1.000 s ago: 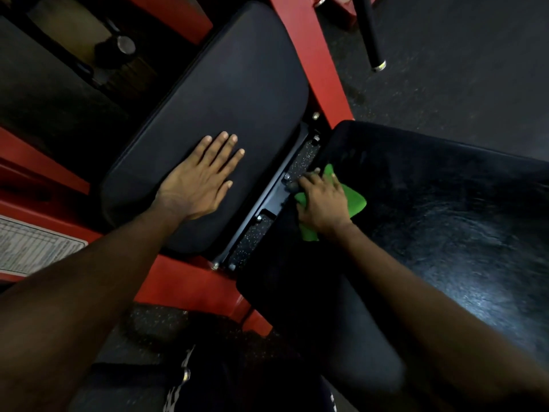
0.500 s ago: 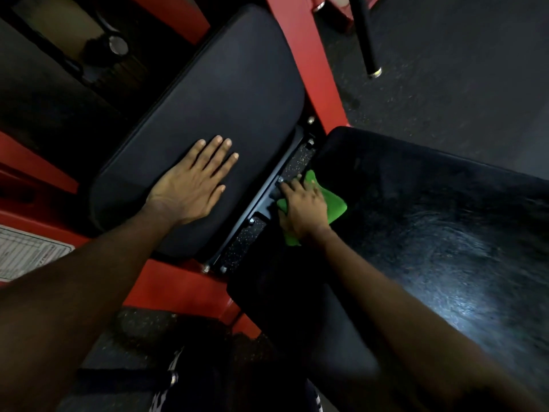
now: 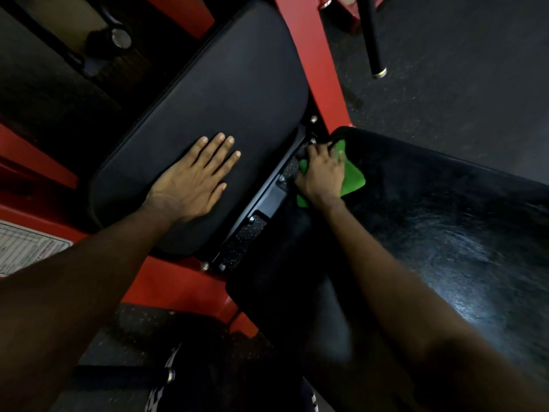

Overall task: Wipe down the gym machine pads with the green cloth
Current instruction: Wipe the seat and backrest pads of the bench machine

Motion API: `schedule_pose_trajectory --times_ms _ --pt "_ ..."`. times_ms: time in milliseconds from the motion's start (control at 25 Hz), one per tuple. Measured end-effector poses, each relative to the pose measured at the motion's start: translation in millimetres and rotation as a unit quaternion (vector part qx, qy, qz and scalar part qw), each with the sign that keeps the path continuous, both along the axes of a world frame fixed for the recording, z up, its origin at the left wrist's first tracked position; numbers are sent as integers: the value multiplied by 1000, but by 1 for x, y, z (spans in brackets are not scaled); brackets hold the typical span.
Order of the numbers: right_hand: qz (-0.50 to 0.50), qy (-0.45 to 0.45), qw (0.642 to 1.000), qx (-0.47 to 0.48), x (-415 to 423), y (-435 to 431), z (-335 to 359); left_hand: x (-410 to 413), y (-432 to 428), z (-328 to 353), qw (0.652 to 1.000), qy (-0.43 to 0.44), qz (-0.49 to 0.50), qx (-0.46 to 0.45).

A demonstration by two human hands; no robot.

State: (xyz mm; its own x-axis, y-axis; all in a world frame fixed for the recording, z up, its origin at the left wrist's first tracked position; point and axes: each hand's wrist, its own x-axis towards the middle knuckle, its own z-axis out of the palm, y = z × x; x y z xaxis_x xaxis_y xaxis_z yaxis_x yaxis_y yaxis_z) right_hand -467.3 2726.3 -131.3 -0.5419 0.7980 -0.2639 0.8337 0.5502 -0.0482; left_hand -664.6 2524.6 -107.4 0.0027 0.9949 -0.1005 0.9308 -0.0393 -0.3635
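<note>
Both hands are on the machine: the left hand (image 3: 193, 176) lies flat with straight fingers on the matte back pad (image 3: 222, 84) and holds nothing, while the right hand (image 3: 322, 171) presses the green cloth (image 3: 352, 178) down, fingers bent over it. The cloth is at the far corner of the shiny seat pad (image 3: 445, 233), right on the edge. Just beside this edge is the gap with a black bracket (image 3: 267, 197) and bolts. I think this is the danger: if the wipe goes past the edge, the cloth can catch on a bolt, or the fingertips can hit the metal. The seat looks wet, so the hand may also slide. Farther away stand the red frame (image 3: 312, 55) and the dark floor (image 3: 460, 69).
</note>
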Motion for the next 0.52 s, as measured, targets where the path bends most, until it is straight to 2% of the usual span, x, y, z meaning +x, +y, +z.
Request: schedule_pose_trajectory --times_ms 120,200,360,520 --pt "94 -3 993 -67 16 -58 2 0 0 0 1000 -2 0 3" --pt "100 16 993 -66 24 -44 7 0 0 0 1000 -7 3 7" --pt "6 14 999 35 41 40 19 -1 1 0 1000 -7 1 8" --pt "-78 -14 995 65 47 67 23 -1 1 -3 1000 0 -1 6"
